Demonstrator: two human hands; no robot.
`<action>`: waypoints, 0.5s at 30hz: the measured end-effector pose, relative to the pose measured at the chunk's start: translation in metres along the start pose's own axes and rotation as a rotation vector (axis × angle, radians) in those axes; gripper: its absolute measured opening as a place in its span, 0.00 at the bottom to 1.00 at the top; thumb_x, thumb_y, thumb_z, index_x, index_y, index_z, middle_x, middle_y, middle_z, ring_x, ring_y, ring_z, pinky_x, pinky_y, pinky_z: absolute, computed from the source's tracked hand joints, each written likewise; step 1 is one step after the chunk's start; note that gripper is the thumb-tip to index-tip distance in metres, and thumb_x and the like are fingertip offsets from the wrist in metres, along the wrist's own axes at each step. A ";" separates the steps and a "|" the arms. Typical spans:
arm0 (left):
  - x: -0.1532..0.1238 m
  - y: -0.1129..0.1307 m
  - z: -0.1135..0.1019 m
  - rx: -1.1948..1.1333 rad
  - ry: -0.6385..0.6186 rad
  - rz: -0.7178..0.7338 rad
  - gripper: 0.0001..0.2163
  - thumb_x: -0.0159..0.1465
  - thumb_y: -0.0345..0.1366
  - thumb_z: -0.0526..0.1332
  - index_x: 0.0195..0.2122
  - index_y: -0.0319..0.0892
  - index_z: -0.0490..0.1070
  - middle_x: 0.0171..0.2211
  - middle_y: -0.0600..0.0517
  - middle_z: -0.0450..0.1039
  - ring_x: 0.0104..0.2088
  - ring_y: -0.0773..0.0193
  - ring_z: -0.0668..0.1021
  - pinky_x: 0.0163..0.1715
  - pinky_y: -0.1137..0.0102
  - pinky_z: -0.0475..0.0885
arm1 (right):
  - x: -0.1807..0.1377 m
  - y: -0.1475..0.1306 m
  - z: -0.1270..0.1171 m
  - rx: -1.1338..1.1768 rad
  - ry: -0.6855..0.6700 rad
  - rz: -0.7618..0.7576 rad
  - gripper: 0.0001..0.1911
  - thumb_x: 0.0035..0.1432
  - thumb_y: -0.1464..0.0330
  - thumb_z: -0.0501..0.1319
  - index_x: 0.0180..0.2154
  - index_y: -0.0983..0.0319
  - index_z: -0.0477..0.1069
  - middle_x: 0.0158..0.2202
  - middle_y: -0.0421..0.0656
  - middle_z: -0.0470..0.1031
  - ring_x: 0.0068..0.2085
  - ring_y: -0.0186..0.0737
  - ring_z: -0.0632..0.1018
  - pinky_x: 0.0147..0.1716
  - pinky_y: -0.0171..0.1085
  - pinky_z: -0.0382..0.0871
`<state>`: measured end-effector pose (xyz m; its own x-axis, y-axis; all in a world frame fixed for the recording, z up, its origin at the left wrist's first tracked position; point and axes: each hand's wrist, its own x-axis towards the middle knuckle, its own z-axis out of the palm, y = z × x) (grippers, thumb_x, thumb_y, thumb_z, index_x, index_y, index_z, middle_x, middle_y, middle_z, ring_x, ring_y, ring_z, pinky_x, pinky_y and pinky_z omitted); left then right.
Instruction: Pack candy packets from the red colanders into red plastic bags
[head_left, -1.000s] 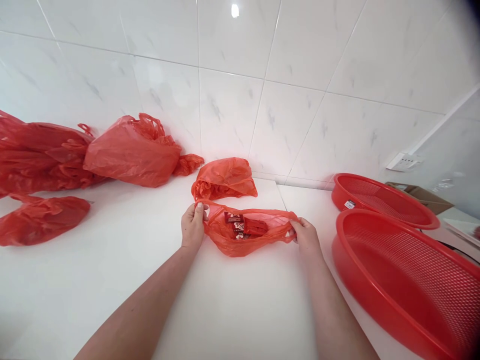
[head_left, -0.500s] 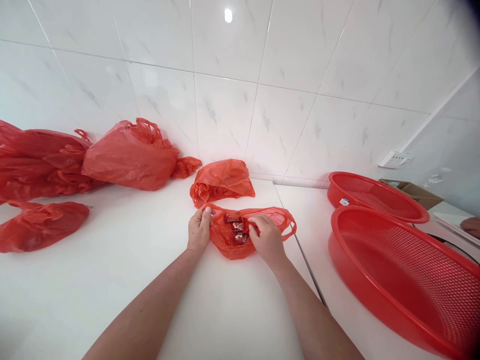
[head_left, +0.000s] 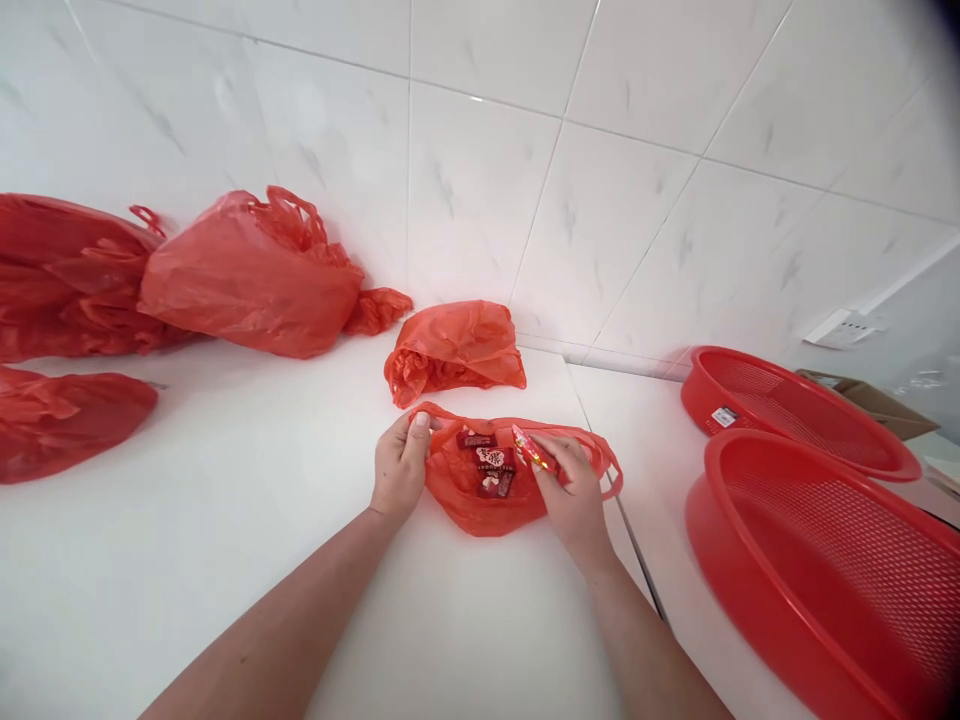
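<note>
A thin red plastic bag (head_left: 480,517) lies on the white table with its mouth spread. My left hand (head_left: 401,465) pinches the bag's rim at the left, thumb on top. Inside show several small dark red wrapped candies (head_left: 493,460) with white print. Between the thumb and fingers of my right hand (head_left: 577,495) is a shiny red wrapped candy (head_left: 531,450) with pink and yellow markings, held over the right side of the bag's mouth. Part of this candy is hidden by my fingers.
Behind the bag lies a crumpled red bag (head_left: 457,345). Fuller red bags (head_left: 255,275) crowd the left by the tiled wall. Two red mesh baskets, one near (head_left: 720,550) and one far (head_left: 705,395), stand at right, before a cardboard box (head_left: 877,405).
My right hand has come up and right out of the bag, and a red wrapped candy now shows in its fingers. My left hand stays on the rim. The view has tilted down slightly.
</note>
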<state>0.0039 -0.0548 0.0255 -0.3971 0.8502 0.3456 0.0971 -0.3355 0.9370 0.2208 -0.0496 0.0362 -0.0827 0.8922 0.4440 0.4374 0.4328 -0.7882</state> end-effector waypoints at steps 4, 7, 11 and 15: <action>0.002 0.006 -0.003 0.056 0.028 0.024 0.16 0.66 0.48 0.50 0.33 0.42 0.70 0.21 0.55 0.60 0.23 0.67 0.66 0.26 0.71 0.64 | 0.000 0.003 -0.002 0.390 0.038 0.235 0.15 0.56 0.62 0.61 0.45 0.58 0.72 0.44 0.45 0.76 0.45 0.46 0.76 0.46 0.47 0.71; 0.005 0.011 -0.004 0.189 0.121 0.229 0.14 0.63 0.45 0.56 0.46 0.44 0.66 0.39 0.49 0.69 0.39 0.60 0.73 0.40 0.65 0.70 | 0.003 0.010 0.000 0.595 0.058 0.330 0.15 0.52 0.61 0.65 0.42 0.60 0.72 0.42 0.44 0.78 0.43 0.44 0.78 0.45 0.46 0.72; -0.004 0.021 0.003 0.464 0.142 0.631 0.22 0.52 0.40 0.68 0.48 0.47 0.67 0.52 0.45 0.65 0.54 0.49 0.68 0.53 0.55 0.65 | 0.004 0.012 0.000 0.697 0.045 0.369 0.15 0.50 0.63 0.66 0.41 0.59 0.72 0.40 0.43 0.78 0.42 0.42 0.78 0.44 0.44 0.73; -0.026 0.031 0.020 0.508 -0.109 0.656 0.16 0.56 0.33 0.65 0.46 0.49 0.70 0.47 0.48 0.71 0.48 0.52 0.73 0.50 0.55 0.68 | 0.004 0.006 0.000 0.726 -0.001 0.383 0.15 0.51 0.65 0.65 0.43 0.58 0.71 0.40 0.42 0.78 0.40 0.41 0.78 0.42 0.42 0.74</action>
<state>0.0357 -0.0791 0.0470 -0.0283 0.5896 0.8072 0.6876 -0.5746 0.4438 0.2230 -0.0439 0.0335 -0.0465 0.9950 0.0882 -0.2532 0.0736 -0.9646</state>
